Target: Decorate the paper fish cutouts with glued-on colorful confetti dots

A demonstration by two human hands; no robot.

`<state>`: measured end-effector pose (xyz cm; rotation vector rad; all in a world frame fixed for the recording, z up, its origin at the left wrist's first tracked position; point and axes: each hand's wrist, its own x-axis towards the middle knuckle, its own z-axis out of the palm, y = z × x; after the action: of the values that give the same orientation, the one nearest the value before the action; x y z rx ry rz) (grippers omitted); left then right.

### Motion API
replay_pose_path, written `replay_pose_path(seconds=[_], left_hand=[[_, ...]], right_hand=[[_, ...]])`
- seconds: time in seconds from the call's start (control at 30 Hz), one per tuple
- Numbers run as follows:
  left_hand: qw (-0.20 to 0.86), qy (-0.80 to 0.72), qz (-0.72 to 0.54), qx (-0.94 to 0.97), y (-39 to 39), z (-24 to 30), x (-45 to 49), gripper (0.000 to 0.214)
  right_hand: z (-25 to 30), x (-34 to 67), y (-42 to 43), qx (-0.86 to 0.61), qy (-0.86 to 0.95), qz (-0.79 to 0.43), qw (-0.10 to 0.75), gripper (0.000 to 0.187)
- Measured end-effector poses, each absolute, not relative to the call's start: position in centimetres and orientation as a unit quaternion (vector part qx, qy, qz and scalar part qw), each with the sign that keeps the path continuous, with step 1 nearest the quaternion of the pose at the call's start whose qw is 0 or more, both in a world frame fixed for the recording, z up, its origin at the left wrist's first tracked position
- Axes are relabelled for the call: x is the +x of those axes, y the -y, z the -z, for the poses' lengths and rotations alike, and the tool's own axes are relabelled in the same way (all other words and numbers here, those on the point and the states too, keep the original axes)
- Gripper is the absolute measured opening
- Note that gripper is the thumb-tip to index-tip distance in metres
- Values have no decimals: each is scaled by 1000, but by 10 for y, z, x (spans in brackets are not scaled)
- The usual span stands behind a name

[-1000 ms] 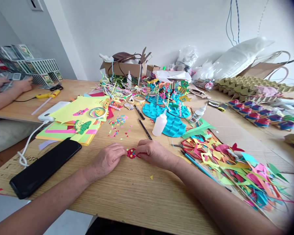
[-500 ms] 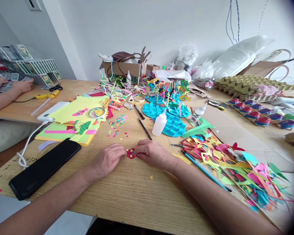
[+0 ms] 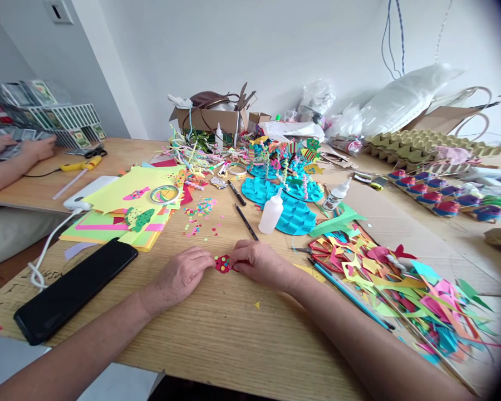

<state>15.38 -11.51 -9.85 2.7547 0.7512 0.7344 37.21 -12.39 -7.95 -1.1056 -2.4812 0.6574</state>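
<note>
Between my hands, low over the wooden table, is a small red paper fish (image 3: 222, 264) dotted with coloured paper spots. My left hand (image 3: 183, 274) pinches its left end, fingers closed. The fingers of my right hand (image 3: 255, 262) are closed on its right end and hide part of it. Just beyond lie small colourful paper dots (image 3: 203, 207) scattered on the wood. A black pen (image 3: 246, 222) and a white squeeze bottle (image 3: 271, 212) stand out past my right hand. A tiny yellow paper triangle (image 3: 257, 305) lies nearer to me.
On the left are a black phone (image 3: 75, 292) and stacked coloured paper (image 3: 112, 192). Blue textured discs with paper fish (image 3: 296, 214) stand at the back. Paper scraps (image 3: 417, 289), scissors (image 3: 303, 250) and egg trays (image 3: 434, 142) fill the right. A co-worker's hands (image 3: 37, 147) handle cards far left.
Both hands stay nearly in place with the red paper fish between them. The view has shifted slightly; nothing has been let go or picked up.
</note>
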Motion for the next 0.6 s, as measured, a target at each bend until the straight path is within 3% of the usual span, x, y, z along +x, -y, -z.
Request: replay_pose_path(seconds=[0.27,0.5,0.6], left_hand=[[100,-260,-246,929,115,98,155,28],[116,-268,-239,926,116,95,155,26],[124,-271,-234,926,117,97,155,26]], right_hand=[[81,373,124,-391,869,-238,186,17],[72,367,128,-412,883,-187,124,19],[69,368,128,-414,869,-214,165,16]])
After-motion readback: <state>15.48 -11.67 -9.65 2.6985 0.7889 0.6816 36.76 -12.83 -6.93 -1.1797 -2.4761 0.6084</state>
